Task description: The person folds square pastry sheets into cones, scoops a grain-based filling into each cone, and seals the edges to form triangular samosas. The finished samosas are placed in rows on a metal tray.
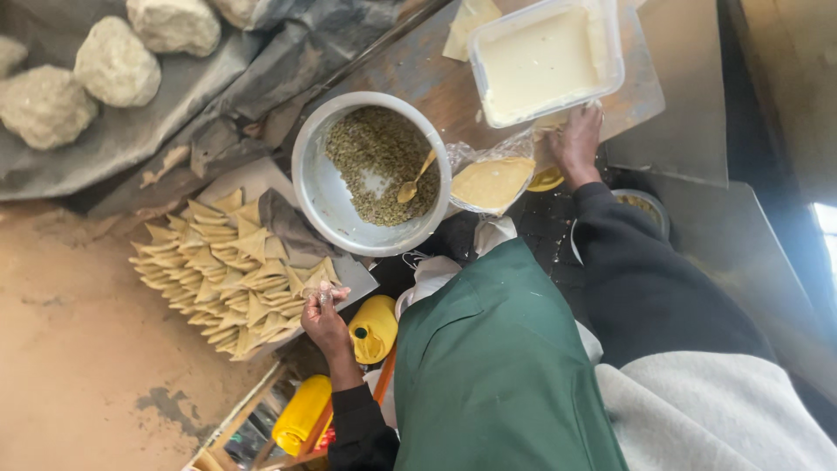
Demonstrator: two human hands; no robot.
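My left hand (324, 321) is at the near corner of a tray (359, 281) stacked with folded triangular pastries (222, 275), its fingers pinching one pastry at the pile's edge. My right hand (575, 139) reaches forward, palm down, with its fingertips at the rim of a clear plastic tub (545, 59) of pale paste. It rests beside a plastic bag holding yellow pastry sheets (493, 181). Whether that hand grips anything is hidden. Between my hands stands a white bowl (316, 187) of green-brown filling with a spoon (415, 179) in it.
Several dough balls (113, 63) lie on grey plastic sheeting at the top left. A grey cloth (292, 228) drapes over the tray. Yellow containers (373, 328) sit below the table edge. My green apron (497, 366) fills the lower middle. A metal bowl (645, 205) lies behind my right arm.
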